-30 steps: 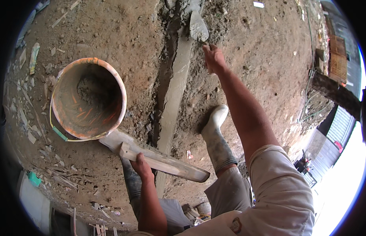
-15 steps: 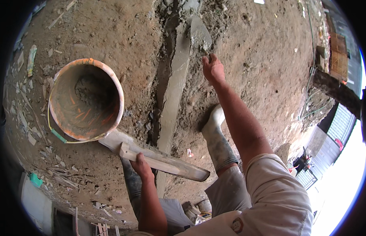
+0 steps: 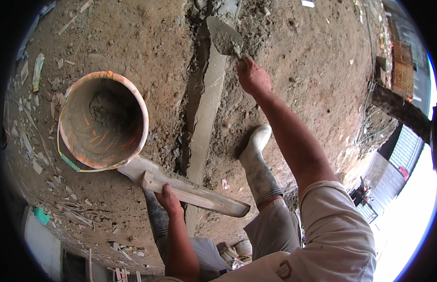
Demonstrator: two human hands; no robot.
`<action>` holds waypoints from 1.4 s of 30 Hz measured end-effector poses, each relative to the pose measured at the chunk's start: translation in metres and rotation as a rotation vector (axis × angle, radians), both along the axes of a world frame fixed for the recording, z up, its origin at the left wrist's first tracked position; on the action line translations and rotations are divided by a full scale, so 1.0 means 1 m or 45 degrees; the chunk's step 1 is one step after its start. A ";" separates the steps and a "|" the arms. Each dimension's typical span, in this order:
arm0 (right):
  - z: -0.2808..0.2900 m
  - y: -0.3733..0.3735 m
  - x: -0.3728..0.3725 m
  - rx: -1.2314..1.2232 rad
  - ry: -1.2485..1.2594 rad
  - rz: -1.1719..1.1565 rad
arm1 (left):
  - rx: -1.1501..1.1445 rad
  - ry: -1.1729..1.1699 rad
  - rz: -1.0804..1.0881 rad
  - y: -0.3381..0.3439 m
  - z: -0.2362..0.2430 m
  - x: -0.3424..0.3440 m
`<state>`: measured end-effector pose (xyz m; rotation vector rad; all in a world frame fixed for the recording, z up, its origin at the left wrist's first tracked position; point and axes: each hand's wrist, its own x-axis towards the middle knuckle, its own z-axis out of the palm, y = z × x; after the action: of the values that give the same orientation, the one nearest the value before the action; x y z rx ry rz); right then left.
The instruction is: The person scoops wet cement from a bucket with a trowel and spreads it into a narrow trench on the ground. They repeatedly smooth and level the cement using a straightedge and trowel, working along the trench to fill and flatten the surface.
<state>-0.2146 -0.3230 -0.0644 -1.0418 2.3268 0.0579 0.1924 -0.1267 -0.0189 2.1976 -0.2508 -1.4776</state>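
My right hand (image 3: pixel 254 78) is closed round the handle of a pointed trowel (image 3: pixel 225 37). Its blade, smeared with wet grey mortar, is over the far part of a long smoothed mortar strip (image 3: pixel 208 105). In my left hand (image 3: pixel 169 200) is the handle bar of a long wooden plastering float (image 3: pixel 213 199), held slantwise across the near part of the strip. The float's far left end meets the lower side of a mortar-stained bucket (image 3: pixel 144 115), which has grey mortar inside.
A narrow trench (image 3: pixel 192 105) with rough soil edges runs along the strip's left side. My rubber boots (image 3: pixel 256 155) stand either side of the strip. Debris lies at the left, with a green container (image 3: pixel 41 215). A dark beam (image 3: pixel 401 109) lies at the far right.
My right hand has drawn slightly nearer and left, and the trowel blade has swung left across the strip. My left hand and the float have hardly moved.
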 end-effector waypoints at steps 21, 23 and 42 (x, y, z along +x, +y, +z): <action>-0.004 0.009 0.009 -0.080 -0.074 -0.014 | -0.022 -0.050 -0.012 0.002 0.000 0.001; -0.038 0.012 -0.015 -0.255 -0.037 -0.107 | -0.029 -0.031 -0.004 0.000 -0.002 -0.001; -0.070 0.121 -0.040 0.304 -0.224 0.418 | 0.024 -0.101 -0.054 0.016 -0.011 -0.003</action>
<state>-0.2548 -0.2020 -0.1342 -1.2395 1.9199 0.3485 0.1892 -0.1110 -0.0302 2.2821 -0.3123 -1.4225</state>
